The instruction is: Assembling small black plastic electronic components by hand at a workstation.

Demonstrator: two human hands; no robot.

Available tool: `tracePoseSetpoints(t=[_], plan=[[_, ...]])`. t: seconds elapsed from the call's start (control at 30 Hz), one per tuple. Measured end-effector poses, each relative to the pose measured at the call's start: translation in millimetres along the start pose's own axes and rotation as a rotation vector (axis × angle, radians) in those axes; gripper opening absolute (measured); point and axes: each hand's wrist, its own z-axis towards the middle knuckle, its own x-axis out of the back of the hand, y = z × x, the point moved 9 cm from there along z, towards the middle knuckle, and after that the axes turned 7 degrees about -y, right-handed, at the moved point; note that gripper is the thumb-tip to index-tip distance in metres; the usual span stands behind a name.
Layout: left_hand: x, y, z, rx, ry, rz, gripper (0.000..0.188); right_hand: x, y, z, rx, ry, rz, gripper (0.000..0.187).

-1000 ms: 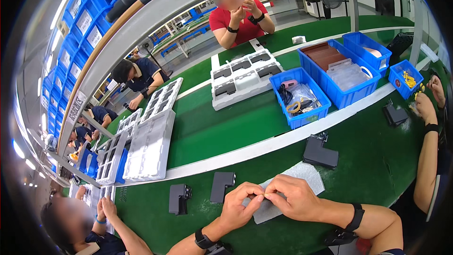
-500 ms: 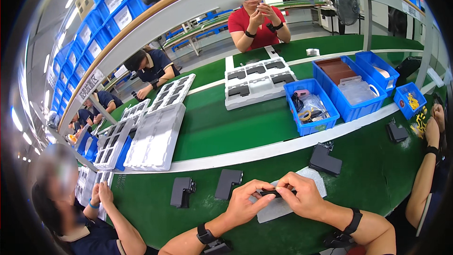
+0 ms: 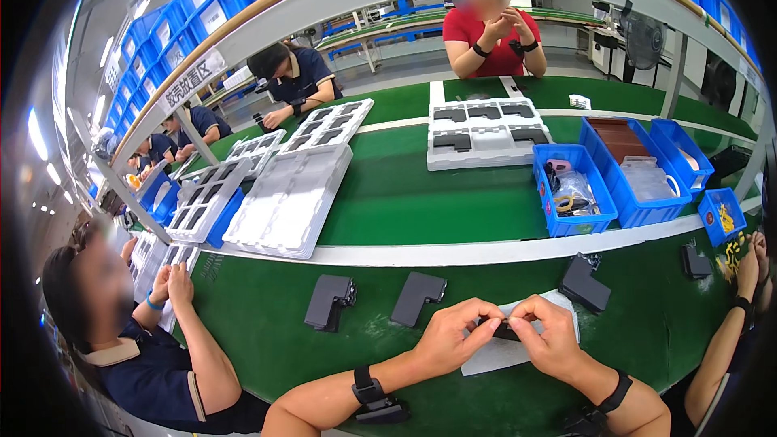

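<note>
My left hand [image 3: 457,338] and my right hand [image 3: 549,338] meet in front of me, thumbs and forefingers pinched together. Between them they hold a small black part [image 3: 506,332], mostly covered by the fingers, so its full shape is hidden. Under the hands lies a whitish cloth or sheet [image 3: 479,364] on the green work surface. Beyond its right corner rests a dark L-shaped plastic housing [image 3: 584,285]. Two more such housings, one [image 3: 418,299] nearer my left hand and one [image 3: 329,299] farther left, lie on the surface.
A pale rail [image 3: 388,253] borders a green belt [image 3: 437,210]. Blue bins [image 3: 575,225] and white trays [image 3: 283,218] stand beyond. Yellow pieces [image 3: 732,252] lie by a co-worker's hands [image 3: 753,267] at right. Another co-worker [image 3: 154,340] sits at left.
The view has shifted, so the surroundings sit farther right in the picture. My hands still pinch the black part, now with their fingertips closer together and more of it covered.
</note>
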Motion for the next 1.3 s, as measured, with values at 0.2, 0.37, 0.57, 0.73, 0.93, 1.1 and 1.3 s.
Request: tracePoseSetpoints(t=[0.2, 0.37, 0.57, 0.73, 0.93, 1.1, 1.3], plan=[[-0.1, -14.0, -0.1, 0.132, 0.032, -0.201, 0.018, 2.5, 8.3, -0.3, -0.067, 0.046, 0.018, 0.011], [-13.0, -37.5, -3.4, 0.244, -0.074, -0.342, 0.019, 0.8, 5.1, 2.4, -0.08, -0.009, -0.097, 0.016], [-11.9, -34.7, -2.7, 0.237, -0.04, -0.436, 0.018, 1.1, -13.2, 5.8, 0.102, -0.013, -0.289, 0.012], [-14.1, -39.5, -4.4, 0.236, 0.024, -0.479, 0.014, 0.7, -18.5, 5.9, 0.192, 0.019, -0.382, 0.013], [-16.7, -41.5, -2.6, 0.253, -0.018, -0.456, 0.014, -0.3, -20.7, 5.2, 0.251, 0.041, -0.447, 0.014], [-14.8, -38.8, -2.7, 0.23, -0.013, -0.475, 0.016, -1.5, -23.2, 7.2, 0.256, 0.026, -0.434, 0.013], [-17.7, -45.6, -1.9, 0.23, -0.029, -0.498, 0.014, -2.7, -21.5, 4.4, 0.255, 0.037, -0.491, 0.011]])
